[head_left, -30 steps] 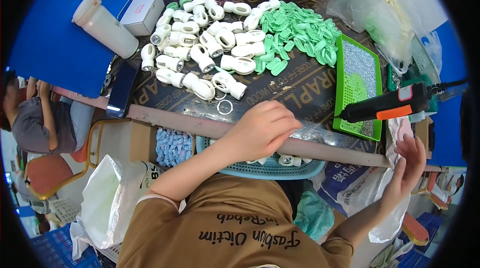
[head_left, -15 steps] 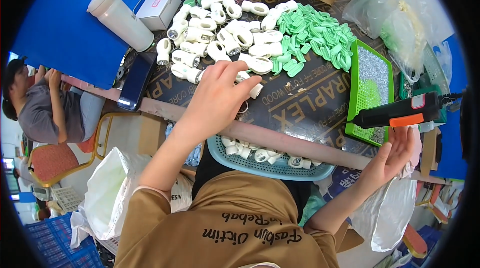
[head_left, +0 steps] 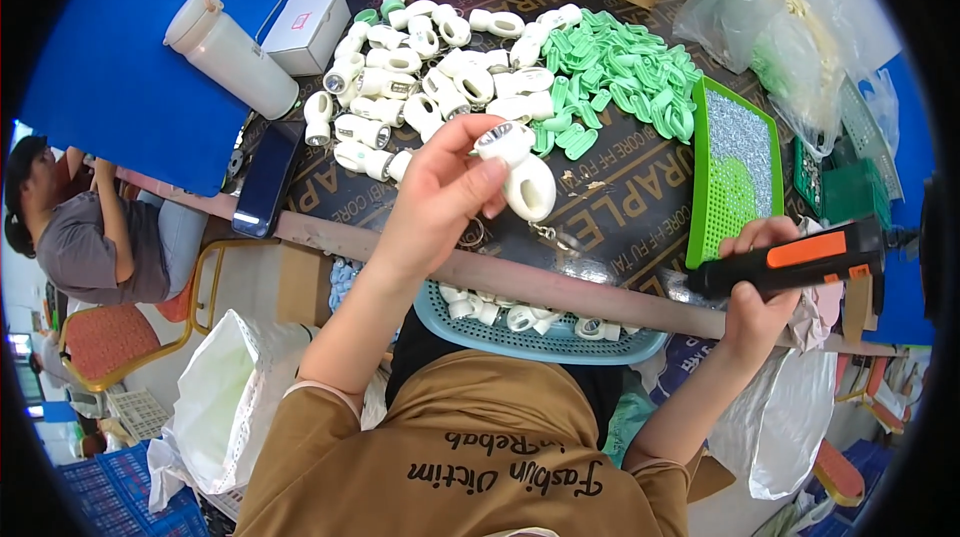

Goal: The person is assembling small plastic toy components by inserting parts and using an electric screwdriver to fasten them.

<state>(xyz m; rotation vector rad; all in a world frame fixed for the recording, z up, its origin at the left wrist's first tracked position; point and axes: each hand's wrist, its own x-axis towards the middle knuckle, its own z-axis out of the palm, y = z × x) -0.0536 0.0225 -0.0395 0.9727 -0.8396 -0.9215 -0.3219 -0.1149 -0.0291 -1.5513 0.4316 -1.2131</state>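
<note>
My left hand (head_left: 432, 202) pinches a small white keychain flashlight (head_left: 512, 144) above the near part of the table. Its lens end points up toward my fingers; an oval opening shows in its body, and a metal chain and clasp hang below. In my right hand (head_left: 757, 317), fingers are wrapped round a black and orange electric screwdriver (head_left: 815, 255), lying nearly level with its tip toward the left. Beneath that tip is the near edge of a green tray (head_left: 703, 177) holding many small silvery screws.
Many white flashlights (head_left: 385, 84) lie beside a heap of green plastic pieces (head_left: 625, 72). A white bottle (head_left: 235, 57), white box (head_left: 308, 32) and phone (head_left: 265, 182) are at left. Below the table edge, a blue basket (head_left: 540, 345) holds more flashlights. A person (head_left: 100, 217) sits at left.
My left hand has picked a flashlight up from the table and turned it lens-up. My right hand has closed round the screwdriver, which has shifted slightly left and down.
</note>
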